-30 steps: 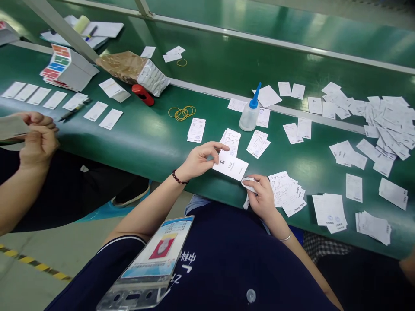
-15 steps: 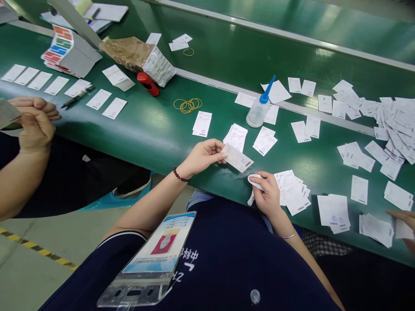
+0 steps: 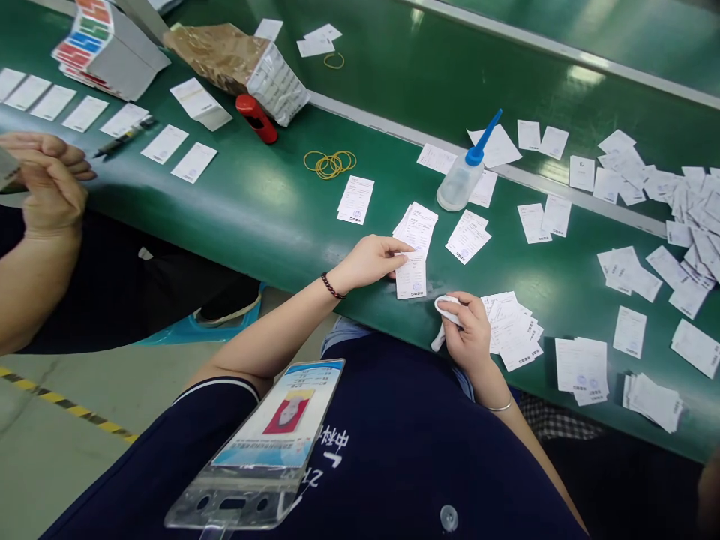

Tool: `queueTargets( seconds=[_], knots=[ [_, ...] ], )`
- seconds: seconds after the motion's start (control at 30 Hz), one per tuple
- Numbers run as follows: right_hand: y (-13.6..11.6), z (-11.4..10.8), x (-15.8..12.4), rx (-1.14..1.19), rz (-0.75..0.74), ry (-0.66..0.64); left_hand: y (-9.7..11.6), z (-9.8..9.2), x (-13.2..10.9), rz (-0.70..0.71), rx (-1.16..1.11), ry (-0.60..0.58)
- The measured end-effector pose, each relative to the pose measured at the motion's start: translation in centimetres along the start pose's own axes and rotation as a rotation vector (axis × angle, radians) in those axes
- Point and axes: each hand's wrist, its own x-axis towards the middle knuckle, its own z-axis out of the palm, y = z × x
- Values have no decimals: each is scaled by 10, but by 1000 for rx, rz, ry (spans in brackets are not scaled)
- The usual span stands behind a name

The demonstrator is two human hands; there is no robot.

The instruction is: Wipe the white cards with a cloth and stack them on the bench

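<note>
My left hand (image 3: pixel 374 261) pinches a small printed paper card (image 3: pixel 412 279) by its upper left edge. The card is low over the green table, just in front of a small stack of similar cards (image 3: pixel 419 223). In my right hand (image 3: pixel 468 330) is a bunched white cloth (image 3: pixel 447 309), its loose end hanging toward the table's edge. Beside that hand lies a fanned pile of cards (image 3: pixel 511 334). A clear squeeze bottle (image 3: pixel 454 187) with a blue nozzle stands beyond the stack. More cards (image 3: pixel 469 237) lie to its front right.
Yellow rubber bands (image 3: pixel 330 164), a red stamp (image 3: pixel 256 118) and a plastic-wrapped packet (image 3: pixel 278 82) lie to the left. At far left are a co-worker's hands (image 3: pixel 53 180), near a pen (image 3: pixel 124 137) and a row of cards. Heaped cards (image 3: pixel 706 195) cover the right side.
My left hand has moved slightly right, and its card has turned from slanted to nearly upright in front of the stack. The co-worker's hand at the right edge has gone from the cards.
</note>
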Motion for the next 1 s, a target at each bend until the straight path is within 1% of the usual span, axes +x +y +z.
queueTargets(
  seconds=[0.17,0.3,0.4,0.6,0.77,0.9,1.0],
  knots=[
    [-2,0,2,-9,-26,-2,-1,3,4,22,146,22],
    [-1,0,2,-45,-54,-15,-2,6,5,38,207,41],
    [-2,1,3,-112,-64,-39,-5,7,6,66,234,69],
    [-4,6,4,-241,-107,-72,-11,9,6,89,250,79],
    [-1,5,5,-223,-56,-76,-11,9,5,99,232,67],
    [2,3,14,-222,-11,-135,-11,8,6,111,268,55],
    [2,4,27,-274,-90,-196,-12,8,9,118,295,51]
  ],
)
